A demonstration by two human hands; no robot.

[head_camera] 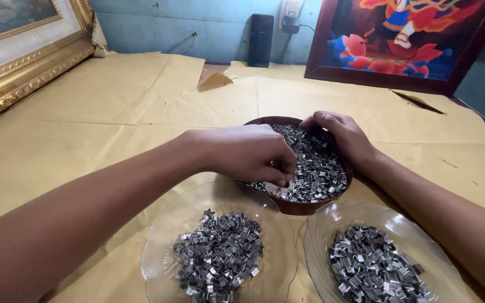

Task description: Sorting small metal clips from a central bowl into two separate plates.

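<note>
Digging — two hands [248,152], one bowl [304,206].

This looks like a picture-framing workshop: an ornate gilt frame [23,62] leans at the worktop's [113,106] far left corner, a dark-framed bright painting [405,42] at its far right edge, brown paper covering the top.

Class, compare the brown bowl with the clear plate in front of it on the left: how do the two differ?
The brown bowl is opaque and deep; the left clear plate is see-through and shallow. Both hands are at the bowl, the left hand dipping in and the right hand on its far rim; nobody touches the plate. Both hold small metal clips.
</note>
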